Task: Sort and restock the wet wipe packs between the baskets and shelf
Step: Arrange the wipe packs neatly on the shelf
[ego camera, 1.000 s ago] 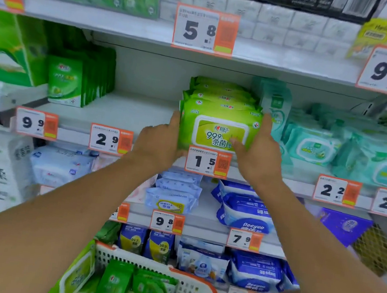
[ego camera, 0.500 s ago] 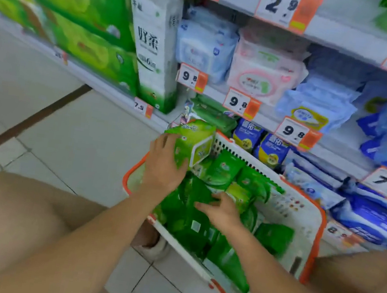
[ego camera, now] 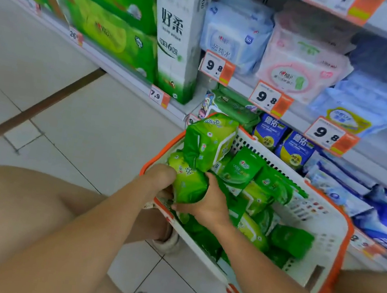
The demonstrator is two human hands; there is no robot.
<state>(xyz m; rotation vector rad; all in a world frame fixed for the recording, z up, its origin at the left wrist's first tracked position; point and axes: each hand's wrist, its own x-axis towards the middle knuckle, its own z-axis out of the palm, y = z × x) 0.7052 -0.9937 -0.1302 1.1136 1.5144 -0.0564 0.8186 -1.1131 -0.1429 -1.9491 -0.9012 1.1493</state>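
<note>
Both hands now clasp one green wet wipe pack [ego camera: 188, 183] at the basket's [ego camera: 333, 245] nine-o'clock rim: right hand [ego camera: 209, 204] newly wrapped around it, left hand [ego camera: 161, 175] alongside; likely shelf-bound.

Both bare forearms reaching forward and down, left hand [ego camera: 161, 175] and right hand [ego camera: 209, 202] close together, fingers curled

One basket [ego camera: 338, 245] is sitting on the floor, two hands [ego camera: 206, 206] are reaching into it, and three "9.8" price tags [ego camera: 216, 67] are showing; the green packs [ego camera: 209, 141] are too jumbled to count.
</note>
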